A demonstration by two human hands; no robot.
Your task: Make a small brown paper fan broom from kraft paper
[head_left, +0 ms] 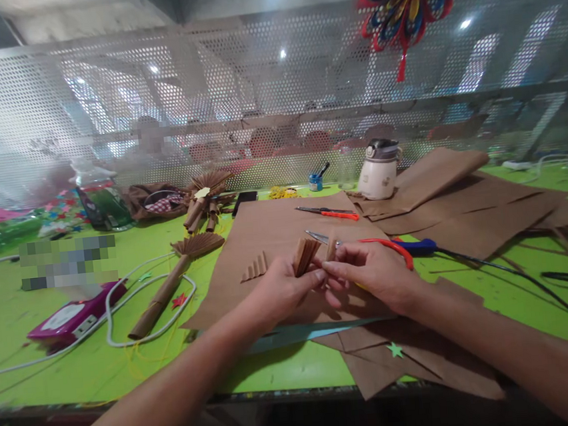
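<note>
Folded brown paper, pleated like an accordion [306, 254], is pinched upright in my left hand [291, 284]. My right hand [370, 268] is closed beside it, its fingertips on a small pleated paper piece [331, 246]. The two hands almost meet above a large brown paper sheet [270, 231]. A short pleated strip [254, 267] lies on the sheet to the left. Red-handled scissors [398, 250] lie just behind my right hand, partly hidden by it. Farther back on the sheet rests an orange-handled cutter or scissors [331, 213].
At left lie a rolled paper stick with a fan top [163, 285], a purple power strip [73, 317] and white cable. Brown sheets [474, 208] pile up at right, near a blue-handled corded tool [418, 247]. A white kettle-like bottle [379, 171] and blue jar [316, 182] stand behind.
</note>
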